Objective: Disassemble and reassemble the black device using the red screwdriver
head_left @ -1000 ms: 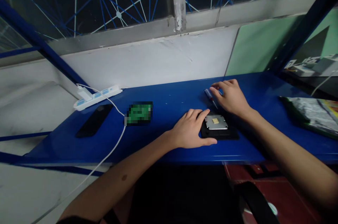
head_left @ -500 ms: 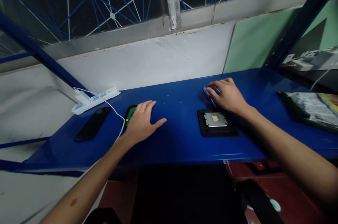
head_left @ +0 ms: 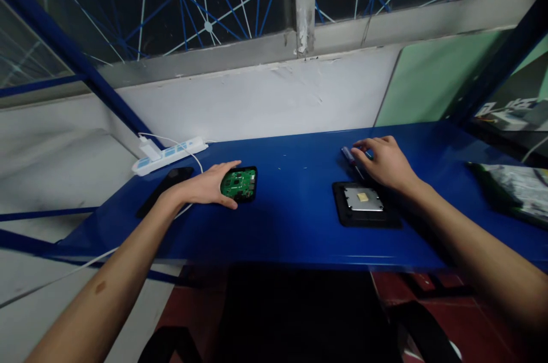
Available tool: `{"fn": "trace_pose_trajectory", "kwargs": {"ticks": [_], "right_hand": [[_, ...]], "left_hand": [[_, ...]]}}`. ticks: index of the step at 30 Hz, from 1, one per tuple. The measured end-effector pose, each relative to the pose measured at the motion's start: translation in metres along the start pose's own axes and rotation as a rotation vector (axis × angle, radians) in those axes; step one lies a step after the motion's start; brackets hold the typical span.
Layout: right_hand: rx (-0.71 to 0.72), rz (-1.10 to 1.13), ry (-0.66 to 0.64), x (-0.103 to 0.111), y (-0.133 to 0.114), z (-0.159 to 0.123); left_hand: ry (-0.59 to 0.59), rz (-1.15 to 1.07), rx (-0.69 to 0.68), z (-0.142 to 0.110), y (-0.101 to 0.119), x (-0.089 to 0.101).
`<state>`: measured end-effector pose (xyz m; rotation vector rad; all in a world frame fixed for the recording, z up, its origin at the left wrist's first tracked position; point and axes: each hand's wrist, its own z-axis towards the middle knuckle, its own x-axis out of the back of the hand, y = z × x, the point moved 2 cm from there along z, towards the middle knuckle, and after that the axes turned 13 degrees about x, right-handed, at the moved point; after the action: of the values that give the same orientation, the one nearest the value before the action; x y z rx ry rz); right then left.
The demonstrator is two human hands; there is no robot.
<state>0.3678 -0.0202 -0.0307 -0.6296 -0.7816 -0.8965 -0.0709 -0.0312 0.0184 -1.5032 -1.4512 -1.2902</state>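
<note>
A green circuit board in a small black case lies on the blue table. My left hand spans its left side, thumb at the near edge and fingers at the far edge, gripping it. To the right, my right hand hovers low beside a screwdriver with a purplish clear handle. Its thumb and forefinger are curled but apart; a small bluish thing between them is too blurred to name. The screwdriver's shaft points toward a black cover with a metal plate and a yellowish square pad, lying below that hand.
A white power strip with a plugged-in adapter and cable sits back left. A dark, flat, long object is partly behind my left wrist. A silvery bag lies far right. Tiny white scraps dot the table's middle; blue frame posts flank it.
My left hand has moved from over the circuit board to its left side, uncovering the board, with fingers now around the case. My right hand stays by the screwdriver. The view has shifted slightly.
</note>
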Motion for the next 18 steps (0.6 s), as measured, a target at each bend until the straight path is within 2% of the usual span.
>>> {"fn": "trace_pose_trajectory", "kwargs": {"ticks": [5,10,14,18], "right_hand": [[0.005,-0.012,-0.001,0.000,-0.001,0.000],[0.009,-0.008,-0.004,-0.001,0.001,0.000],[0.012,-0.012,0.003,0.000,0.000,0.000],[-0.004,-0.030,0.007,0.001,-0.003,-0.001]], "left_hand": [[-0.024,-0.008,-0.062,-0.022,0.022,-0.006],[0.023,-0.026,-0.201,-0.035,0.067,-0.023],[0.064,-0.069,-0.249,-0.030,0.101,-0.042],[0.116,-0.114,-0.296,-0.017,0.120,-0.054]]}}
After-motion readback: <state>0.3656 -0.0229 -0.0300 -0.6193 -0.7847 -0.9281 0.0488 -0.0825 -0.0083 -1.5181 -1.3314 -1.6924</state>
